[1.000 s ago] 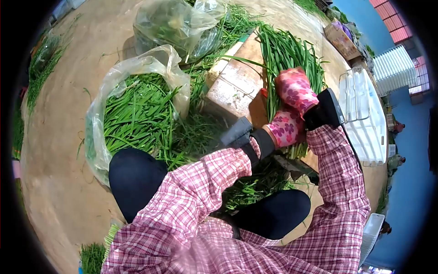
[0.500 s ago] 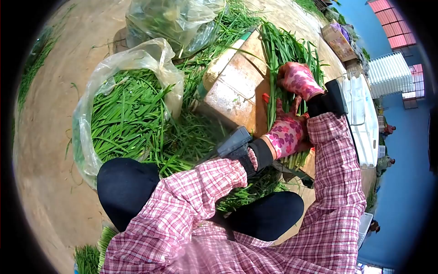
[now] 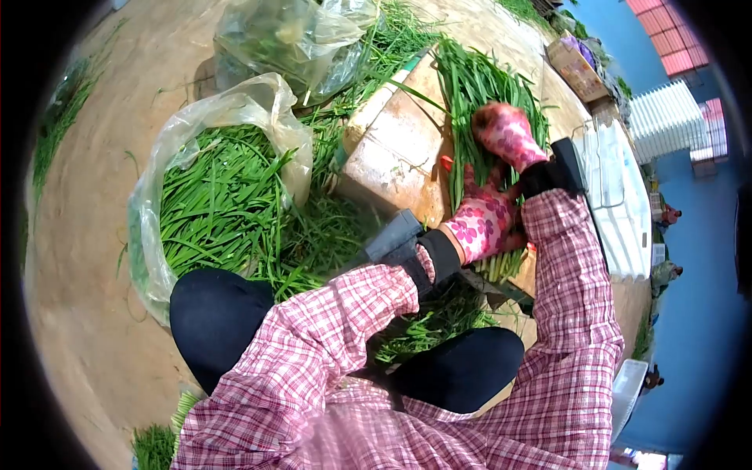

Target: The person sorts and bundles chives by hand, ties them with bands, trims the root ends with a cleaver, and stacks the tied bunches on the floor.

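A bundle of garlic chives lies along the right side of a worn, pale block, its leaves fanning toward the far end. My left hand, in a pink floral glove, grips the bundle near its pale stem ends. Just beyond it, my right hand, gloved alike, is curled closed over the leaves. Motion blurs its fingers, and what they hold is hidden. Something small and red shows beside my left fingertips; I cannot make out what it is.
An open plastic bag full of cut chives stands left of the block. Behind it sits another clear bag. Loose chives cover the ground around the block. White crates and a carton stand at right, with people farther off.
My right hand has shifted slightly within the leaves and turned, its fingers now blurred. My left hand stays on the bundle. The whole view has shifted a little.
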